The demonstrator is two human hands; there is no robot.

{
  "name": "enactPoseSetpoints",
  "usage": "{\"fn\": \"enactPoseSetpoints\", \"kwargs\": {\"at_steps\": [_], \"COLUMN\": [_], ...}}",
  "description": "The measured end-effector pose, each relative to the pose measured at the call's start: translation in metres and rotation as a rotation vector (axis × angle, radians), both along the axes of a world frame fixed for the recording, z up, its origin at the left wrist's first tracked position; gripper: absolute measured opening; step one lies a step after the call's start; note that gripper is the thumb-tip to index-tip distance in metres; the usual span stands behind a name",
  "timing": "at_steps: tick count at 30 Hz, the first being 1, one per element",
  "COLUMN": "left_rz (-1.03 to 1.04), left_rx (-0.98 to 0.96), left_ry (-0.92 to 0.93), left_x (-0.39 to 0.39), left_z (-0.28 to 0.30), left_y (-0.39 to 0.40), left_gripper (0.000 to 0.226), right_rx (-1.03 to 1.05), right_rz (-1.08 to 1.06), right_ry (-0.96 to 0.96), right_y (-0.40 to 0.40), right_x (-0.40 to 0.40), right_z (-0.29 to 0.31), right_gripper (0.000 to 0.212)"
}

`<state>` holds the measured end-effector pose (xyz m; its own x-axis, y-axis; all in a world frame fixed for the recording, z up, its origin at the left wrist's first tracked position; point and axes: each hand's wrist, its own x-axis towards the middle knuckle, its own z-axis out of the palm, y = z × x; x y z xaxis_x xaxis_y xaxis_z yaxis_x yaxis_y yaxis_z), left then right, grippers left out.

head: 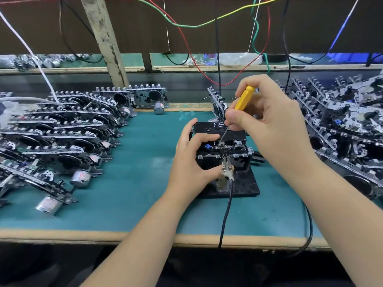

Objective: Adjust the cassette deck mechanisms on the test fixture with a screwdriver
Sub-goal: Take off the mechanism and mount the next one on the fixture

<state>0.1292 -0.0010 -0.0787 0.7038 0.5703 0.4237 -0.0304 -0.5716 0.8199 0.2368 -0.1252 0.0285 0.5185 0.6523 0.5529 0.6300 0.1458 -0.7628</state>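
A cassette deck mechanism (234,149) sits on the black test fixture (246,183) in the middle of the green bench. A black cassette (209,126) with white lettering lies on top of it. My left hand (192,156) grips the left side of the mechanism, thumb near a metal clip (227,168) that has a black cable. My right hand (269,121) pinches a yellow-handled screwdriver (244,98). Its thin blade slants down-left, with the tip on the mechanism beside a small blue part (207,146).
Rows of cassette mechanisms with small motors (62,139) fill the bench's left side. Another stacked pile (344,125) crowds the right. One mechanism (217,102) stands upright behind the fixture. Coloured wires hang from above. The black cable (224,216) runs over the front edge.
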Motion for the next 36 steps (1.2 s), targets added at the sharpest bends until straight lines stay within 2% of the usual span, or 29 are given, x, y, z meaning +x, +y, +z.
{"fn": "enactPoseSetpoints", "kwargs": {"at_steps": [5, 11, 17, 20, 22, 27, 29, 33, 36], "left_rz": [0.001, -0.002, -0.001, 0.005, 0.005, -0.001, -0.024, -0.03, -0.022], "left_rx": [-0.002, 0.012, 0.034, 0.046, 0.052, 0.098, 0.087, 0.047, 0.063], "left_ry": [0.002, -0.006, -0.004, -0.002, -0.014, -0.063, -0.093, -0.145, -0.167], "left_x": [0.0, 0.0, 0.0, -0.001, -0.001, -0.001, -0.001, 0.0, -0.001], "left_z": [0.001, 0.001, 0.001, 0.0, 0.001, -0.007, -0.009, -0.003, 0.001], "left_y": [0.0, 0.0, 0.0, 0.0, -0.001, -0.001, 0.002, 0.003, 0.001], "left_gripper": [0.065, 0.068, 0.066, 0.064, 0.065, 0.069, 0.067, 0.055, 0.054], "right_rx": [-0.016, -0.027, -0.125, -0.106, -0.084, -0.014, -0.051, -0.257, -0.288], "right_rz": [-0.007, -0.029, -0.025, 0.047, 0.027, -0.056, -0.033, 0.075, 0.114], "right_ry": [-0.008, -0.135, -0.233, -0.127, -0.151, -0.252, -0.247, -0.161, -0.15], "right_y": [0.001, 0.004, 0.005, 0.006, 0.01, 0.018, 0.019, 0.017, 0.014], "right_x": [0.001, -0.006, 0.002, 0.002, -0.002, -0.002, 0.001, 0.011, 0.012], "right_z": [0.0, -0.001, 0.011, 0.015, 0.015, 0.007, 0.007, 0.022, 0.034], "right_gripper": [0.026, 0.034, 0.017, 0.031, 0.038, 0.023, 0.023, 0.031, 0.03]}}
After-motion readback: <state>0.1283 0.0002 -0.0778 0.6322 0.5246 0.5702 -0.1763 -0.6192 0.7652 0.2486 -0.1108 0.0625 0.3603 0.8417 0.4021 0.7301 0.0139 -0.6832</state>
